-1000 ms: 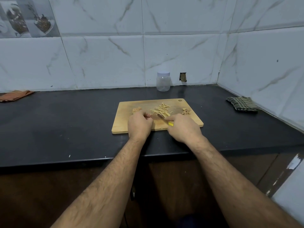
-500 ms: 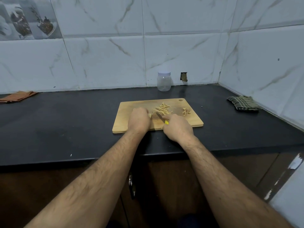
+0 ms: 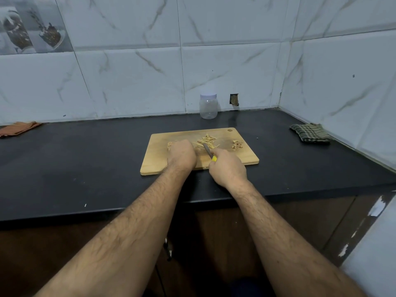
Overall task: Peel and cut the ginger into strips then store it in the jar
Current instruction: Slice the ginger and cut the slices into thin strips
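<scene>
A wooden cutting board point(image 3: 158, 161) lies on the black counter. On its far middle sits a pile of pale ginger strips point(image 3: 206, 139), and a small heap of brown peel bits point(image 3: 236, 145) lies to the right. My right hand point(image 3: 228, 169) grips a knife point(image 3: 207, 150) with a yellow handle, its blade pointing at the strips. Curled on the board left of the blade is my left hand point(image 3: 181, 156), which covers a piece of ginger point(image 3: 169, 144) that shows only at its far-left edge. A clear jar point(image 3: 208, 107) with a pale lid stands by the back wall.
A green checked cloth point(image 3: 310, 133) lies at the right near the corner wall. An orange cloth point(image 3: 18, 127) lies at the far left of the counter point(image 3: 85, 159). The tiled wall has a small hole point(image 3: 234, 99) beside the jar.
Both hands have shifted slightly forward on the board. My left hand now covers more of the ginger piece, and the knife blade sits closer to the strip pile.
</scene>
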Available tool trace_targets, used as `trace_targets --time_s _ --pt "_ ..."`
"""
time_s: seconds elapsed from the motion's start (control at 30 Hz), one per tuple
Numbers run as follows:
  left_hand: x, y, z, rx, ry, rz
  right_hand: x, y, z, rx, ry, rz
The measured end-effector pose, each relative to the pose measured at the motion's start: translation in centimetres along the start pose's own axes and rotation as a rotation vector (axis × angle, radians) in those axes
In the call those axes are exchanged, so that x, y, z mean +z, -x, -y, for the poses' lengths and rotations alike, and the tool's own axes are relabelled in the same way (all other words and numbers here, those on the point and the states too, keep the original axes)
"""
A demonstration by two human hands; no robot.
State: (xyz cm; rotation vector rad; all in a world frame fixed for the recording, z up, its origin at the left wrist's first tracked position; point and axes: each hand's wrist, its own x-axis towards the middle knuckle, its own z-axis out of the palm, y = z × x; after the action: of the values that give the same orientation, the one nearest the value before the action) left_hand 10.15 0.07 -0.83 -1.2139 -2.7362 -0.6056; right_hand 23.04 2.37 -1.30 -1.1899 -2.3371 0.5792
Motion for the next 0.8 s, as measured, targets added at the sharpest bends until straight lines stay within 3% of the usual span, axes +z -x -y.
trace_targets --time_s 0.37,0.8 --pt "0.4 -0.2 1.1 0.027 0.277 0.09 -1.1 0.3 -0.3 -0.026 0.061 0.105" --pt "-0.3 -0.9 1.4 0.033 0.203 0.244 -1.0 0.4 0.4 -0.035 0.137 0.12"
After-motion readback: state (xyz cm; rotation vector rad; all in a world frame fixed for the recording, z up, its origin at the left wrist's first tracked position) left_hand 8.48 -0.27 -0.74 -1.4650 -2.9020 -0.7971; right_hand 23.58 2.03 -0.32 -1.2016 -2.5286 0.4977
